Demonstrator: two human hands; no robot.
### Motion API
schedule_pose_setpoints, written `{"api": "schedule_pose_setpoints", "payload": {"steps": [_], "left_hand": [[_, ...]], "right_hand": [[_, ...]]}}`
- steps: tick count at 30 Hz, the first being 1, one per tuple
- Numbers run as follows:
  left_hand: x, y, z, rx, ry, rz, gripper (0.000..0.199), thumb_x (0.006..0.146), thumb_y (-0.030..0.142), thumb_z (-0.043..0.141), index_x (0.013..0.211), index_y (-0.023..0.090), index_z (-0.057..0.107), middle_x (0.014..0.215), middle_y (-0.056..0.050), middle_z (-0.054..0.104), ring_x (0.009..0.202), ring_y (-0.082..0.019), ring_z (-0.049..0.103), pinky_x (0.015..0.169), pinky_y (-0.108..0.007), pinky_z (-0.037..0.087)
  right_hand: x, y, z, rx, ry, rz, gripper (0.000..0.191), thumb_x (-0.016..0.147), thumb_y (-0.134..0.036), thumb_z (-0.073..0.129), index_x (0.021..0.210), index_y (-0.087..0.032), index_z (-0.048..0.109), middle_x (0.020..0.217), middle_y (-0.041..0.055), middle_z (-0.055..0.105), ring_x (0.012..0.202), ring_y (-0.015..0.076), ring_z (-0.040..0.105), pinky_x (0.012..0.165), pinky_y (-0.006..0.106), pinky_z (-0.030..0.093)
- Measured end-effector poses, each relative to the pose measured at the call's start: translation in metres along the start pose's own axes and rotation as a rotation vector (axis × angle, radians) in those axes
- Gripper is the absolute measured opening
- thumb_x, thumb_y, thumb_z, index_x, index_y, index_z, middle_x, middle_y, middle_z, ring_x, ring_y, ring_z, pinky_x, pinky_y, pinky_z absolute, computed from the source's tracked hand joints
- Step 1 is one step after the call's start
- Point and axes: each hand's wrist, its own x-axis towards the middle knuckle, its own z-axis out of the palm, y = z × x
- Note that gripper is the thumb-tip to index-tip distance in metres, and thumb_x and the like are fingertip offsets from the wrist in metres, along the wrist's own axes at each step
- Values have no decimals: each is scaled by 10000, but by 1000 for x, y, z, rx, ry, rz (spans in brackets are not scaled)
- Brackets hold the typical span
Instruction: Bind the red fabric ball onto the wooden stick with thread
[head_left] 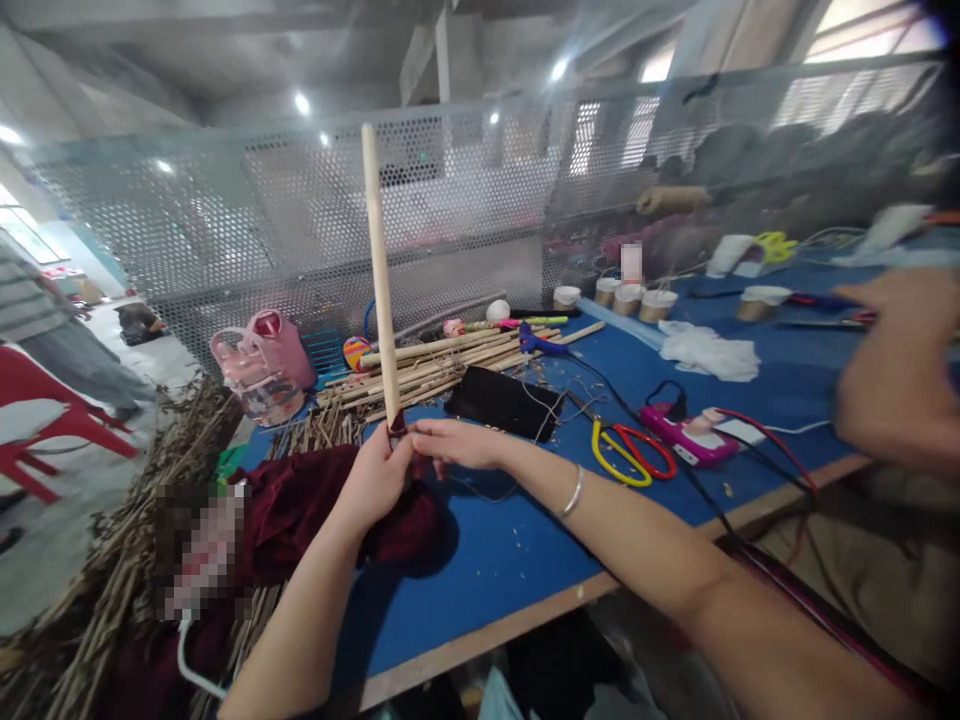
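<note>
A pale wooden stick [381,280] stands nearly upright in front of me, with dark red cloth at its lower end. My left hand [377,470] is closed round that lower end. My right hand [457,442] meets it from the right, fingers pinched together close to the stick; what they pinch is hidden. Below both hands lies a bunched dark red cloth [300,510] on the blue table [480,580]. A thin wire trails over the table just under my right hand. Beyond it is a black rectangular piece [502,402].
Behind lie several wooden sticks [450,350] and a blue glue gun [541,342]. Yellow-and-red-handled scissors [634,455] and a purple power strip [690,435] with cords sit to the right. Dried stalks [105,560] fill the left; a co-worker's arm [900,370] is at the right.
</note>
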Motion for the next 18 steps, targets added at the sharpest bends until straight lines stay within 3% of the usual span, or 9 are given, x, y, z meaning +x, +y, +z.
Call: {"api": "schedule_pose_setpoints", "payload": {"steps": [3, 6, 9, 12, 18], "left_hand": [[-1, -7, -3, -11, -1, -37, 251, 788, 411, 544, 735, 185, 447, 516, 48, 500, 428, -82, 413, 431, -193, 312], [-2, -10, -4, -170, -42, -113, 312, 781, 474, 551, 744, 189, 430, 548, 50, 495, 449, -82, 460, 443, -193, 332], [-3, -10, -2, -456, -141, -251, 444, 770, 635, 464, 833, 195, 444, 565, 47, 486, 458, -95, 489, 439, -198, 342], [-5, -10, 3, -629, -190, -305, 540, 741, 718, 407, 877, 197, 449, 541, 56, 456, 429, -90, 461, 456, -218, 381], [-6, -15, 20, -602, -132, -288, 450, 744, 607, 544, 897, 189, 473, 489, 85, 426, 389, -73, 437, 483, -230, 435]], "right_hand": [[-4, 5, -4, -161, 152, 19, 478, 719, -613, 570, 698, -139, 507, 571, -58, 401, 531, 59, 332, 489, 200, 265], [-9, 6, -6, -192, 277, -17, 477, 731, -546, 578, 531, -156, 390, 497, -72, 279, 501, 53, 252, 478, 212, 212], [-13, 9, -2, -124, 383, -39, 468, 744, -469, 561, 487, -175, 303, 476, -75, 220, 481, 51, 213, 471, 219, 191], [-16, 13, 5, -136, 428, -32, 436, 732, -389, 555, 473, -180, 274, 475, -70, 211, 481, 52, 209, 470, 218, 180], [-20, 19, 13, -411, 492, -85, 385, 771, -308, 494, 480, -174, 281, 466, -50, 295, 465, 60, 260, 491, 220, 196]]}}
